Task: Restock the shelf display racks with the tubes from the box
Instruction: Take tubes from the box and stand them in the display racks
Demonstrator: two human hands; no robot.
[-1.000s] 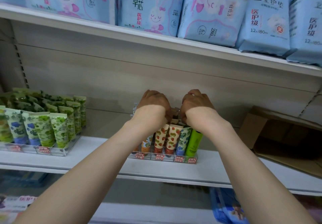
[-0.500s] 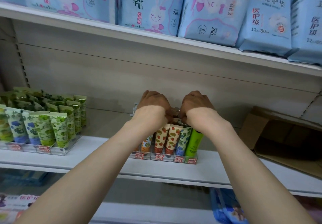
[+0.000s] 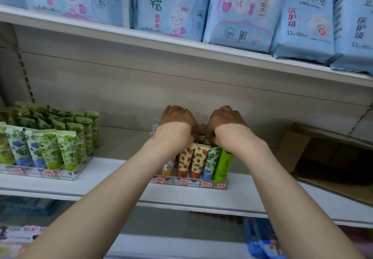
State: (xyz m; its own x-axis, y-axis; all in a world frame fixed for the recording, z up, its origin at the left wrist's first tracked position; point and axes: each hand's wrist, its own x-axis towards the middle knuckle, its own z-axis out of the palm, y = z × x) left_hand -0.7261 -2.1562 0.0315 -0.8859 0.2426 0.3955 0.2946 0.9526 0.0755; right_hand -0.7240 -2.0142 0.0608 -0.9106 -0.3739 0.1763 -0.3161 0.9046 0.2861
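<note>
On the middle shelf (image 3: 113,180) of a store aisle, a person's left hand (image 3: 177,120) and right hand (image 3: 227,120) are set knuckles-up, side by side, over the back rows of a clear rack (image 3: 192,183) of tubes (image 3: 198,161). The fingers of both hands curl down among the crimped tube tops. Each grip is hidden behind the knuckles, so whether it is clamped on a tube cannot be told.

The front row, from the left, holds an orange-print tube (image 3: 167,168) half behind the left forearm, two strawberry-print tubes, a blue-flower tube (image 3: 211,163) and a plain green tube (image 3: 223,166), all standing cap-down. Red labels (image 3: 205,184) line the rack's front edge, their writing too small to read.

To the left, well apart, a second rack (image 3: 66,175) carries rows of leaf-print tubes (image 3: 46,149) in green and blue. To the right, an open cardboard box (image 3: 292,147) sits on the same shelf, its inside dark.

On the upper shelf (image 3: 121,36), pale blue packs (image 3: 171,8) show cartoon rabbits and print that includes "医护级", "240", "280" and "6". The pack at right (image 3: 304,16) reads "卫生护垫" above "12" and "180". Below the middle shelf, at lower left, another pack (image 3: 30,229) shows pink "医护" lettering.
</note>
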